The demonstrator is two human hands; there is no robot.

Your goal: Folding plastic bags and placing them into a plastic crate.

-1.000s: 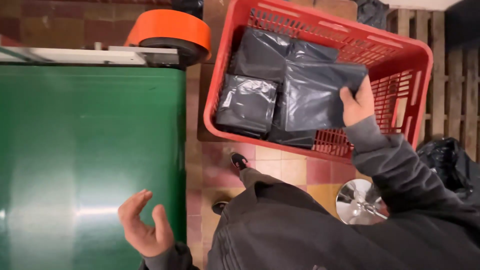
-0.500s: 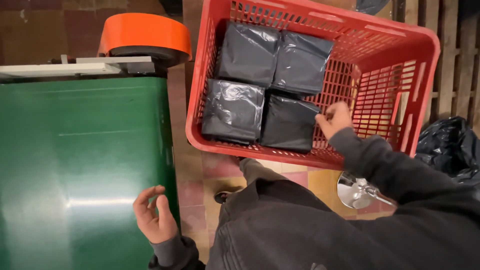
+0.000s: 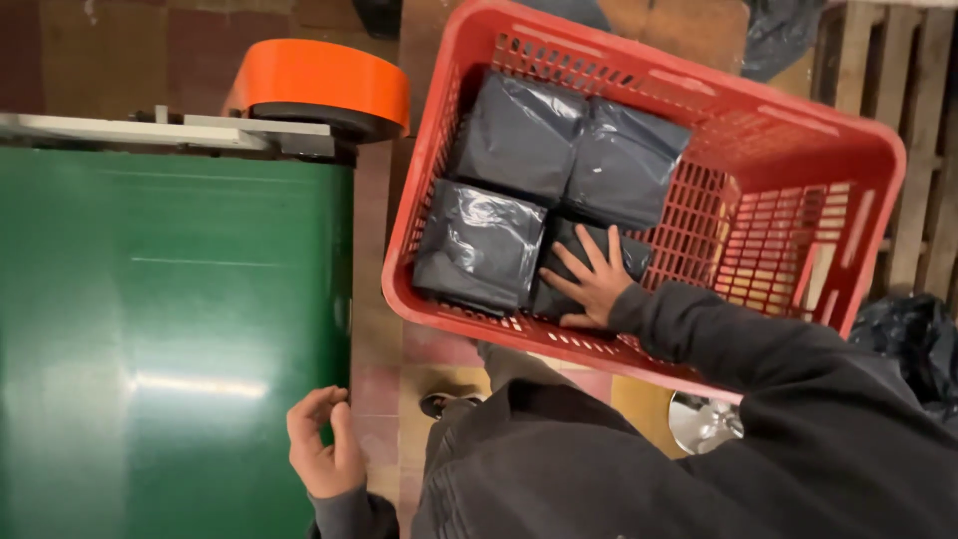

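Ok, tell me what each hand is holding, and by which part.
Nothing is gripped. The right hand lies spread flat on a dark plastic parcel in the red crate; the left hand is empty.

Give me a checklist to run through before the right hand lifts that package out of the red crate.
1. Right hand on a dark plastic package: ok, fingers spread flat on it.
2. Grip closed around it: not ok.
3. Left hand free: ok, empty, at the green belt edge.
4. Belt surface free of items: ok in the visible part.
5. Neighbouring package apart from the hand: ok.
6. Red crate steady: cannot tell.
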